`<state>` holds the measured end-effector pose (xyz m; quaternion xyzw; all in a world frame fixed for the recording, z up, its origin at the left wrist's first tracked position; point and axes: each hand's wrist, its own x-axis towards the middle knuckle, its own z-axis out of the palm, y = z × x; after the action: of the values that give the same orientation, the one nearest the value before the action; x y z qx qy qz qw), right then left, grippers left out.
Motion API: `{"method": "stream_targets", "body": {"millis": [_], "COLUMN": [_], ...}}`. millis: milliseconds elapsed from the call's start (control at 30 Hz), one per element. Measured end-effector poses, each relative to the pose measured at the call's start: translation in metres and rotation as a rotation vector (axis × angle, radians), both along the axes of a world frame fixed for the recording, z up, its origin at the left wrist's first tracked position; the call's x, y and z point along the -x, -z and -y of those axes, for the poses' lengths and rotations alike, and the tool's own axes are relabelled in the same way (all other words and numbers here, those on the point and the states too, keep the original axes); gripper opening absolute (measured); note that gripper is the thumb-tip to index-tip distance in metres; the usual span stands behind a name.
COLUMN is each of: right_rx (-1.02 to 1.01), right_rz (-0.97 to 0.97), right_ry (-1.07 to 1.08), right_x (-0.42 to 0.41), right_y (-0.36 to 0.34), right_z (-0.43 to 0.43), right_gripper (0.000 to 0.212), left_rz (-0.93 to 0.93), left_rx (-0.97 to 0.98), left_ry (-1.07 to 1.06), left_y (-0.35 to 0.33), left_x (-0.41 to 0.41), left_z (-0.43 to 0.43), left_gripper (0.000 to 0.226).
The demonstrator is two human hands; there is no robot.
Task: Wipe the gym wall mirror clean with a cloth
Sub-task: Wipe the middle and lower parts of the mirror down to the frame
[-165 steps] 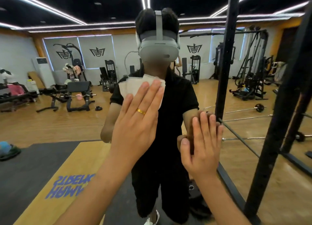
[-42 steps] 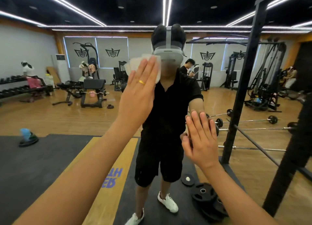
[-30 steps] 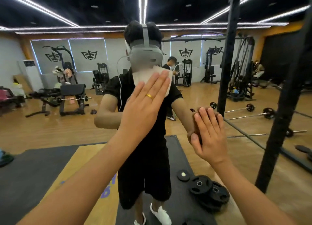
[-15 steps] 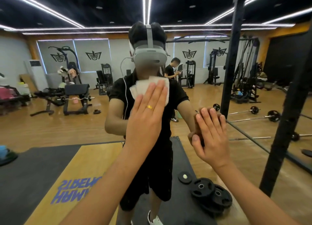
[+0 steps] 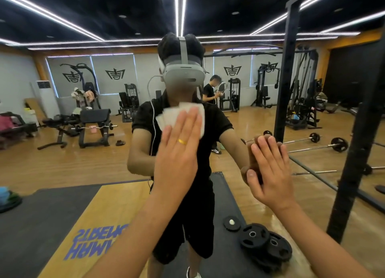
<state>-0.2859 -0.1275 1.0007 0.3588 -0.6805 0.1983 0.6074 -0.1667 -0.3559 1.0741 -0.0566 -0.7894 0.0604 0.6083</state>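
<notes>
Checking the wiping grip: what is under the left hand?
A white cloth, pressed flat against the mirror; its top and left edges show past the fingers. The rest is covered by the left hand.

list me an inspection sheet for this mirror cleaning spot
surface: large gym wall mirror, no smears discernible
job's things: folded white cloth, pressed flat on the glass
clutter: stacked black weight plates on the floor; long steel barbells beyond
grips: left hand flat, fingers straight, pressing the cloth; right hand flat on bare glass, holding nothing
cables: thin white cable hanging from the grey headset in the reflection
surroundings: black steel rack, black gym machines, a second person reflected
</notes>
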Motion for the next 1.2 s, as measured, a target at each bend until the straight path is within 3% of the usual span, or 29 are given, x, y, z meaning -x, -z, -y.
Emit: {"method": "stream_targets", "body": {"millis": [167,333,433,633,733,833,933,1200], "right_rx": [0.009,0.004,0.002,-0.006,-0.004,-0.011,-0.016,0.060], "right_rz": [-0.001,-0.010,-0.010,-0.018,-0.014,-0.011,0.001,0.044], "right_ry": [0.004,0.010,0.019,0.023,0.019,0.022,0.020,-0.104], "right_x": [-0.002,-0.001,-0.001,0.001,0.001,0.002,0.002,-0.051], "right_y": [-0.002,-0.002,0.000,-0.002,0.000,0.002,-0.001,-0.010], "right_z": [0.002,0.001,0.001,-0.001,0.001,-0.001,0.000,0.041], "right_gripper": [0.059,0.059,0.059,0.060,0.060,0.060,0.059,0.061], "left_rz": [-0.058,0.062,0.104,0.010,-0.007,0.007,0.051,0.058], "left_rx": [-0.175,-0.085,-0.005,-0.196,-0.243,-0.189,-0.085,-0.114], "left_ry": [0.075,0.053,0.003,0.060,0.095,0.055,-0.013,0.023], "left_y": [-0.041,0.044,0.066,-0.027,-0.026,0.013,0.026,-0.053], "left_x": [0.003,-0.005,-0.014,-0.008,-0.007,-0.005,-0.009,-0.016], "left_z": [-0.001,0.000,0.013,0.016,0.010,0.006,0.015,0.021], "left_gripper": [0.071,0.088,0.063,0.065,0.068,0.074,0.064,0.066]}}
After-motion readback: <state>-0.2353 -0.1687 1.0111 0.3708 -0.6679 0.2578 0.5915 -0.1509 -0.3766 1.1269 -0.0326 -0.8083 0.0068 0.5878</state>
